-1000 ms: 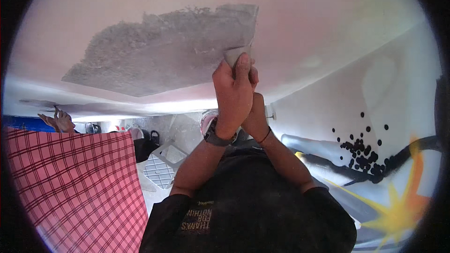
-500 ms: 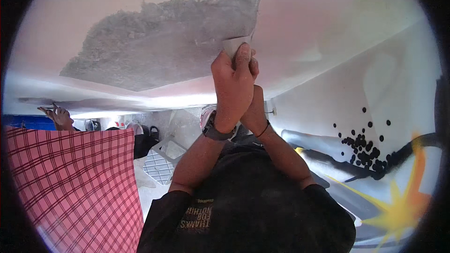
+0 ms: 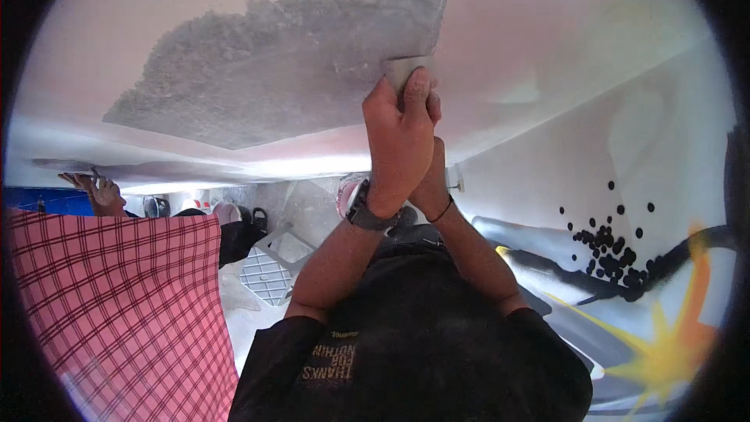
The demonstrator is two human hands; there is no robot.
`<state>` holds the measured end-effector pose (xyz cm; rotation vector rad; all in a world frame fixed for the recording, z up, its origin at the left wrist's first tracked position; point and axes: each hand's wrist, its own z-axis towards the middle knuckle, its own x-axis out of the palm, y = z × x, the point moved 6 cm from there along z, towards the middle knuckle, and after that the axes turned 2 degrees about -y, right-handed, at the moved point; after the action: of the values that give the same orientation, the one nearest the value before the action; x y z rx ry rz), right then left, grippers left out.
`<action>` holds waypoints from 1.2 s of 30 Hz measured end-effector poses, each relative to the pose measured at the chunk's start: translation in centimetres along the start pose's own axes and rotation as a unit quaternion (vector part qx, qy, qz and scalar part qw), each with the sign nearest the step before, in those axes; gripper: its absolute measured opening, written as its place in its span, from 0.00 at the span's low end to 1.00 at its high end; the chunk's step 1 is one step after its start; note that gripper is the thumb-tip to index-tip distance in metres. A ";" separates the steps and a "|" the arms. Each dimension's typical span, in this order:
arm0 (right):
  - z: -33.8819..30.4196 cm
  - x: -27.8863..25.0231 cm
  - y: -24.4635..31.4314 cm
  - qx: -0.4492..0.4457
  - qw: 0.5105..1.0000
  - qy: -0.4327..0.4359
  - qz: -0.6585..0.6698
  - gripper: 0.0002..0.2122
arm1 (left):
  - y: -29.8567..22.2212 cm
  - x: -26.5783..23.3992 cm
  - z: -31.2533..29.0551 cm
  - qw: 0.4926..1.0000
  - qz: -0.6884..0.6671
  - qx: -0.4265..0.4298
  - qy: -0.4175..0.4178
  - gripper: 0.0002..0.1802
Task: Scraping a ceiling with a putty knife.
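Note:
My left hand (image 3: 400, 141), with a dark watch on its wrist, is closed around a small pale grey flat piece (image 3: 405, 69). Its thumb lies along the piece, whose far edge touches the wall at the right side of a rough grey patch (image 3: 297, 62). I cannot tell whether the piece is a blade or a folded sheet. Below and behind the left hand is my right hand (image 3: 430, 180), a thin dark band on its wrist. Most of it is covered, so its grip does not show.
At left stands a person in a pink checked garment (image 3: 125, 289), a hand (image 3: 103, 194) raised to the wall. A grey plastic stool (image 3: 269, 273) lies on the floor beside my left arm. To the right, a side wall (image 3: 531, 164) carries black dots and yellow-orange paint.
Both my hands and the flat piece have shifted slightly right in the picture, along with the grey patch. The hold on the piece looks the same. The other person's hand has moved a little.

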<state>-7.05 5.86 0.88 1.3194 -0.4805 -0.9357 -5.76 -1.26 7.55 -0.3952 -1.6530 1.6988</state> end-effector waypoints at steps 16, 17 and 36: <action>-0.5 -0.9 0.2 -0.041 0.998 -0.030 -0.026 0.09 | -0.3 0.4 -0.8 0.999 0.006 -0.049 -0.015 0.14; -1.0 -1.0 0.0 -0.030 0.999 -0.034 -0.019 0.09 | -0.2 0.4 -0.8 0.999 0.006 -0.048 -0.015 0.14; -0.4 -1.5 -0.3 0.005 1.000 -0.009 -0.009 0.09 | 0.0 1.0 -0.9 0.999 -0.015 -0.028 -0.001 0.15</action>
<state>-7.71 7.28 0.82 1.3270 -0.4888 -0.9609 -5.83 0.11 7.72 -0.3932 -1.7022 1.6337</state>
